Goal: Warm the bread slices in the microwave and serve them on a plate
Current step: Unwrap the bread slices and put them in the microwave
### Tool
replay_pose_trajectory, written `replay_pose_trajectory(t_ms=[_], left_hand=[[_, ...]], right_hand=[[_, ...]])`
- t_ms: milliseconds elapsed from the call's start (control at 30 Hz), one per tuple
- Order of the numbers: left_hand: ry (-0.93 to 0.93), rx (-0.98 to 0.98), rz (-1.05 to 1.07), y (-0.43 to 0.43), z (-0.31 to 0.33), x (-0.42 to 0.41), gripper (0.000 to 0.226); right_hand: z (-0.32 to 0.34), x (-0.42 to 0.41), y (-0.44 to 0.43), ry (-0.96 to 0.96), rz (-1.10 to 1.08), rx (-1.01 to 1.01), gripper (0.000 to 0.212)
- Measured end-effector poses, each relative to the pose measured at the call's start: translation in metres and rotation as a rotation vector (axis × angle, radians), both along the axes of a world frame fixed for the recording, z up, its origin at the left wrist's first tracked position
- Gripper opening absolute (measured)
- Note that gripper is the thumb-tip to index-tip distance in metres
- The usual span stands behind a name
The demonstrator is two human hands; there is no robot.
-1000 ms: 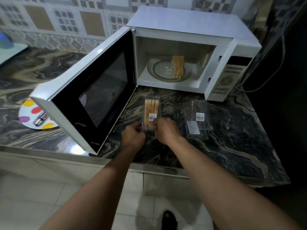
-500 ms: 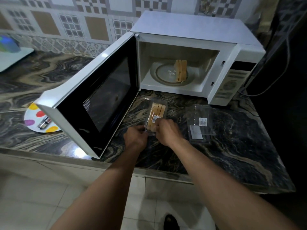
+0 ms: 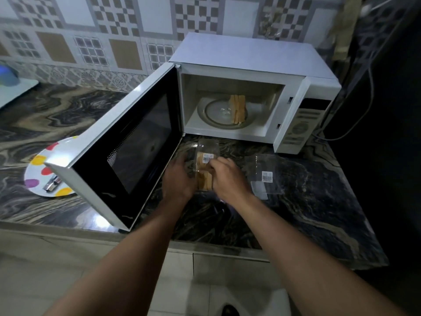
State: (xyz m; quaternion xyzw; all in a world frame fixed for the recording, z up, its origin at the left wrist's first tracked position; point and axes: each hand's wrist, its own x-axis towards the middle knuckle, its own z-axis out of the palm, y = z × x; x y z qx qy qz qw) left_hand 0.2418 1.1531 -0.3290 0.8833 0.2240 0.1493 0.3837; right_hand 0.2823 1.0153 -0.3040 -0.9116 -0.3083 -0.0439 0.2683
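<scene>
Bread slices (image 3: 238, 108) already stand on the open microwave (image 3: 250, 87) turntable, while at frame centre both hands work a second bread packet (image 3: 205, 167) on the counter, left hand (image 3: 178, 179) cupping its side, right hand (image 3: 227, 176) pinching (apparently) the wrapper; spotted plate (image 3: 38, 172) waits at left.
</scene>
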Motion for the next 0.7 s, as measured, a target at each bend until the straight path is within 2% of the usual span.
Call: replay_pose_trajectory(t_ms=[200,433,633,700], left_hand=[[-0.25,0.092,-0.204,0.01,0.006,0.017,0.055],[-0.289,0.03,-0.2,0.015,0.013,0.031,0.042],[-0.323,-0.05,-0.16,0.018,0.011,0.051,0.032],[-0.325,-0.093,-0.145,0.018,0.012,0.055,0.03]], right_hand=[[0.004,0.006,0.002,-0.098,-0.07,0.136,0.022],[-0.002,-0.003,0.015,0.091,-0.417,0.5,0.049],[-0.024,-0.015,0.039,0.502,-0.527,0.353,0.059],[-0.031,-0.017,0.048,0.541,-0.491,0.32,0.062]])
